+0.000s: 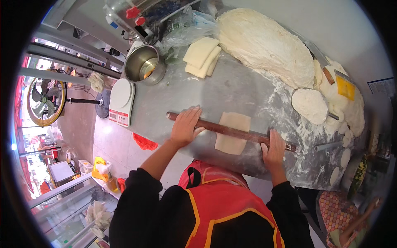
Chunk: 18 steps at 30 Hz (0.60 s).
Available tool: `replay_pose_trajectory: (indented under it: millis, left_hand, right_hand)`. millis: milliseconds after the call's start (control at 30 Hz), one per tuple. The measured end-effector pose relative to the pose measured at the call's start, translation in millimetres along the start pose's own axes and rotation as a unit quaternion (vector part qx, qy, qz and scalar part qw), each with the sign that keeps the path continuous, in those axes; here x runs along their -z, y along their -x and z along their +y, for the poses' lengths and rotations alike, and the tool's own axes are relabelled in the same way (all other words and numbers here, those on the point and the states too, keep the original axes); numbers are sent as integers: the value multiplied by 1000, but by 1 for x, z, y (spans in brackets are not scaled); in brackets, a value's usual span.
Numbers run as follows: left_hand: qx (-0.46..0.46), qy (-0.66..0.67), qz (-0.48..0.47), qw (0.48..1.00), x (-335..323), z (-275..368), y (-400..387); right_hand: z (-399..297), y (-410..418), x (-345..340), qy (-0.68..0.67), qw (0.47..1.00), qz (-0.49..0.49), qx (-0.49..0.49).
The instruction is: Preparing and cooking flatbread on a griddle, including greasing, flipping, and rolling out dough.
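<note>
A dark wooden rolling pin (231, 130) lies across a flat rectangular sheet of dough (232, 145) on the grey worktop (186, 96). Near the pin's left end rests my left hand (187, 125), its fingers fairly straight over the wood and the thumb to the side. My right hand (274, 150) is on the pin near its other end, palm over it. Whether the fingers curl around the pin underneath cannot be seen. Beyond the sheet, several folded or stacked dough pieces (203, 57) lie beside a very large mass of dough (263, 46).
A steel pot (145, 65) and a white kitchen scale (121, 102) stand at the left. At the right are a flour-filled scoop (309, 106), a yellow-bladed scraper (345, 86), a grey rod (328, 145) and loose flour. Another person's arm (359, 220) shows at lower right.
</note>
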State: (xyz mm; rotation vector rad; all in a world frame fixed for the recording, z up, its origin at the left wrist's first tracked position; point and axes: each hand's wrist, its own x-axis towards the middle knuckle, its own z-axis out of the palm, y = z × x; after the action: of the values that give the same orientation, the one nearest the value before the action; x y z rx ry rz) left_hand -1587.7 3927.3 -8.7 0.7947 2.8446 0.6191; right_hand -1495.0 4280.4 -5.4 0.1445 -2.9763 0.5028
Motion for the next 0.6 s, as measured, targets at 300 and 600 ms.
replay_pose_trajectory:
  millis: [300, 600]
  left_hand:
    - [116, -202, 96, 968, 4, -21, -102]
    - [94, -87, 100, 987, -20, 9, 17]
  right_hand:
    - [35, -126, -38, 144, 988, 18, -57]
    - [6, -6, -21, 37, 999, -6, -5]
